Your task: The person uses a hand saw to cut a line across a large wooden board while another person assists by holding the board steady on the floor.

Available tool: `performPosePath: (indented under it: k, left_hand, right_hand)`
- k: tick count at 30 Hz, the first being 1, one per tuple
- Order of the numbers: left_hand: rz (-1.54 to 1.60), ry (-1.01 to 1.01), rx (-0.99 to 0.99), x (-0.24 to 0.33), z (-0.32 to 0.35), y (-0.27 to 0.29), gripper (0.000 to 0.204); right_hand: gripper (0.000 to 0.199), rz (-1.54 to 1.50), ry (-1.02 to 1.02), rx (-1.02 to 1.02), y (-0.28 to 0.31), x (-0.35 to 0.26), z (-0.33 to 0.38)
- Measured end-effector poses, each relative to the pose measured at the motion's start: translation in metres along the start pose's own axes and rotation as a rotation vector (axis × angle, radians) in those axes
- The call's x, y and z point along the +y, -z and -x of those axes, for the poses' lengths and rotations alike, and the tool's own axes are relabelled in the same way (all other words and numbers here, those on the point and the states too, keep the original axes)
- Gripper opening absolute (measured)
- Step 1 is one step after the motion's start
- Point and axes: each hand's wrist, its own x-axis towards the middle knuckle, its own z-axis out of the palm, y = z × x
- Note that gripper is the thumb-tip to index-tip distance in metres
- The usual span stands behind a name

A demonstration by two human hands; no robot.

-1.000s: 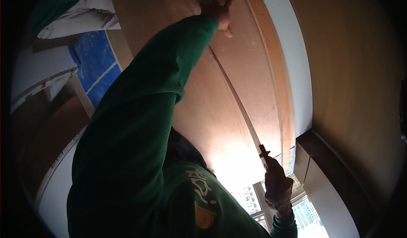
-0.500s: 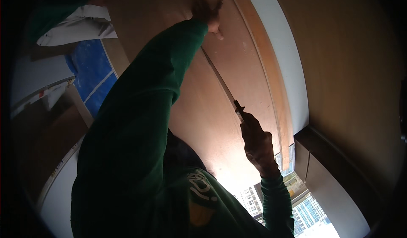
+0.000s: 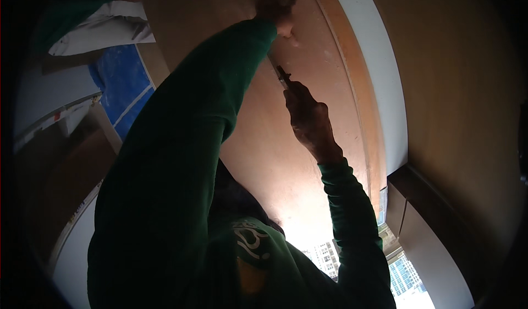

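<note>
My left hand (image 3: pixel 276 13) lies on a broad brown wooden board (image 3: pixel 236 166) near the top of the view, its fingers spread and dim in shadow. Closed around the handle of a handsaw (image 3: pixel 282 75), my right hand (image 3: pixel 309 116) sits over the board, below and to the right of my left hand. Only a short piece of the narrow blade shows, nearly edge-on. The rest of it passes out of sight behind my left sleeve (image 3: pixel 220 78). Whether the teeth are in the wood I cannot tell.
A wooden strip (image 3: pixel 352 72) and a white band (image 3: pixel 382 56) run along the board's right side, beside a large brown panel (image 3: pixel 456 89). A blue sheet (image 3: pixel 122 78), pale cloth (image 3: pixel 104 34) and another green sleeve (image 3: pixel 74 12) are at the upper left. Buildings show through glass below.
My right hand has slid the saw up along the blade's line, toward my left hand, so less blade shows. My left hand stays on the board.
</note>
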Motion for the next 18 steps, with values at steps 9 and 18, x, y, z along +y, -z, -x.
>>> performPosePath:
  k: [9, 18]
  left_hand:
    - [0.136, 0.165, -0.192, 0.034, 0.041, 0.066, 0.148]
    - [0.140, 0.116, -0.107, 0.028, 0.015, 0.046, 0.162]
  right_hand:
    - [0.045, 0.266, -0.397, -0.407, 0.172, -0.127, 0.148]
    - [0.016, 0.025, -0.157, -0.122, 0.016, 0.004, -0.013]
